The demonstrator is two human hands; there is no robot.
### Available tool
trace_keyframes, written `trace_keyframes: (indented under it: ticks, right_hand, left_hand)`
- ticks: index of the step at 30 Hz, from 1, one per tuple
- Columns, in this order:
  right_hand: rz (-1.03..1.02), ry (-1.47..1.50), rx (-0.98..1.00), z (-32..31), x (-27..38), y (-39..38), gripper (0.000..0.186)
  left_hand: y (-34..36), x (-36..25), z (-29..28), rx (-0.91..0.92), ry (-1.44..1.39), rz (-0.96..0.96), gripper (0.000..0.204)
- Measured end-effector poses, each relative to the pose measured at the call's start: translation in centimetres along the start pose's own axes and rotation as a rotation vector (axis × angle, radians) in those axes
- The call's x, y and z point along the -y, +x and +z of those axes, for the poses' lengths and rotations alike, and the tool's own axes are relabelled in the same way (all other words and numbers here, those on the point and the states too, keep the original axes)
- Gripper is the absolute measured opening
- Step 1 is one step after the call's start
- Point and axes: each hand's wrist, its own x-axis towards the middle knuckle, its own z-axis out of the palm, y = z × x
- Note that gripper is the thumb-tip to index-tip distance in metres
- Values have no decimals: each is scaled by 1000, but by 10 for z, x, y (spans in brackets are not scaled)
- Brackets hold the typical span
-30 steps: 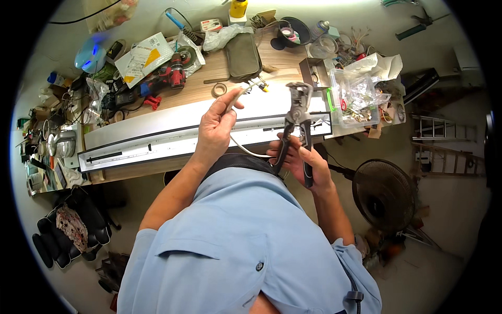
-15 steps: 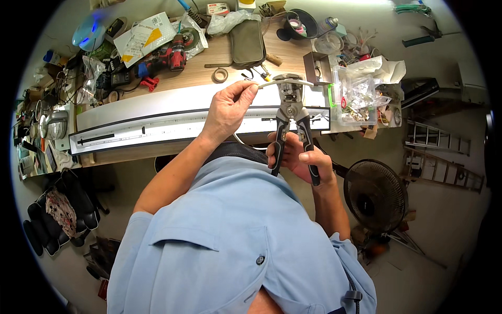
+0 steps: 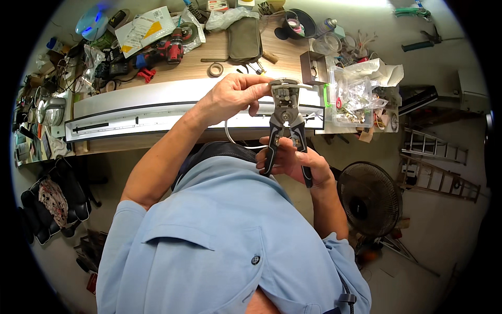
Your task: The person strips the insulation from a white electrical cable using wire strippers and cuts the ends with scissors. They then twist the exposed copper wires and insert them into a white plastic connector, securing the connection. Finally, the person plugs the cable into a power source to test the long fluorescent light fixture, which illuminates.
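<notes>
My right hand is wrapped round the black and grey handles of a wire stripper, which stands upright with its head over the bench edge. The handles are spread apart. My left hand reaches across to the tool's head, fingers closed on a white cable beside the jaws. The cable's end sticks out to the right of the head, and the rest loops down below my left hand toward my waist. Behind both hands lies a long white light fixture with a black frame.
On the workbench are a red cordless tool, a tape roll, an olive zip case and a brown open box. A clear plastic bin holds small bags. Right of me stands a black fan.
My left hand has slid right along the cable, up against the stripper's head. The view has shifted slightly; my right hand keeps its hold on the handles.
</notes>
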Motion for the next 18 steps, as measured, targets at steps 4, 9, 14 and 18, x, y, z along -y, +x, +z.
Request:
trace_keyframes:
  ticks: [4,9,14,18]
  right_hand:
    - [85,165,49,-1,6,-7,80]
    - [143,-39,-43,7,7,-13,58]
    - [79,-207,-207,17,-9,-8,37]
    - [4,-323,-300,13,-19,5,35]
  left_hand:
    - [-6,-7,12,-36,72,-9,34]
    - [-16,-15,25,-56,147,-5,37]
    - [-21,-16,23,-36,131,-9,33]
    - [-18,-14,22,-134,162,-97,32]
